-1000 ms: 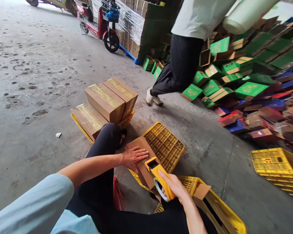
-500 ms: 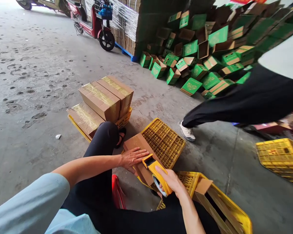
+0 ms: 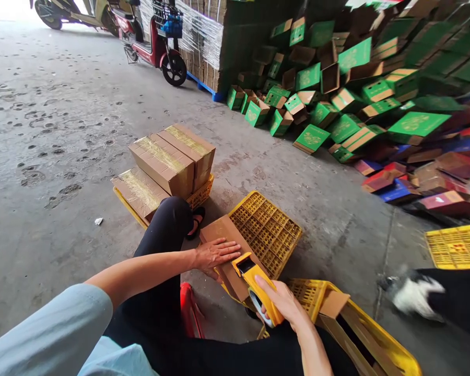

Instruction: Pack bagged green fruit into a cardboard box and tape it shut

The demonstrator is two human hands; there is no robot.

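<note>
My left hand (image 3: 218, 256) lies flat on top of a brown cardboard box (image 3: 222, 230), fingers stretched out. In my right hand (image 3: 280, 300) is a yellow tape dispenser (image 3: 254, 277), its front end against the box top beside my left fingertips. A roll of tape shows at the dispenser's underside. The box rests on an upturned yellow plastic crate (image 3: 268, 222) in front of my knees. To my right, another yellow crate (image 3: 405, 360) holds a brown carton (image 3: 335, 304). My right fingers wrap round the dispenser, partly hidden by it.
Taped boxes (image 3: 164, 159) are stacked on a yellow crate beyond my left knee. A red stool (image 3: 188, 308) shows beneath me. Green cartons (image 3: 311, 137) lie heaped at the back, near a red scooter (image 3: 152, 47). A person's blurred shoe (image 3: 415, 295) is at the right.
The passing person has moved from mid-right to the right edge, uncovering red and blue cartons. My view has shifted slightly; both hands and the tape dispenser keep nearly the same place on the box.
</note>
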